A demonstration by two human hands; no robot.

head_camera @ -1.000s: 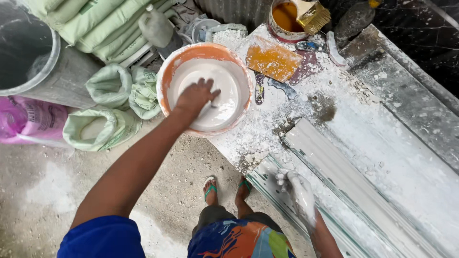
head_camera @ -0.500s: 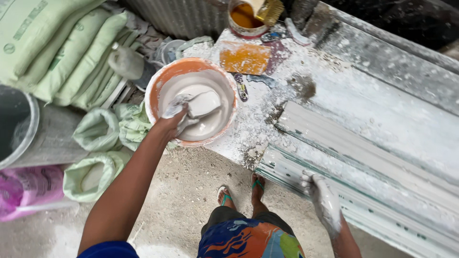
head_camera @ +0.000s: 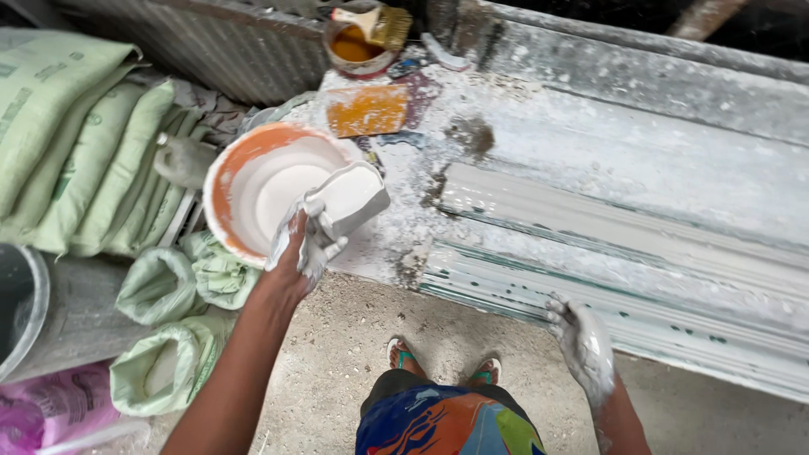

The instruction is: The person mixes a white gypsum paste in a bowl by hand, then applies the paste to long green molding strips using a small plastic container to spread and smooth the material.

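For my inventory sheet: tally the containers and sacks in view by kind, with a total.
Orange basin holding white paste, beside the left hand: 1
Scoop of white paste, held in the left hand: 1
Small pot of orange liquid with a brush: 1
Stacked green sacks, lying flat: at least 3
Open green sacks with rolled tops: 3
Total: at least 9

The round plastic basin (head_camera: 232,181) is orange outside, white with plaster inside. Stacked woven sacks (head_camera: 76,135) are pale green. A flat rectangular sponge (head_camera: 367,110) is orange-yellow. The person's shorts (head_camera: 447,421) swirl blue, orange and green. A crumpled plastic bag (head_camera: 50,413) is pink.
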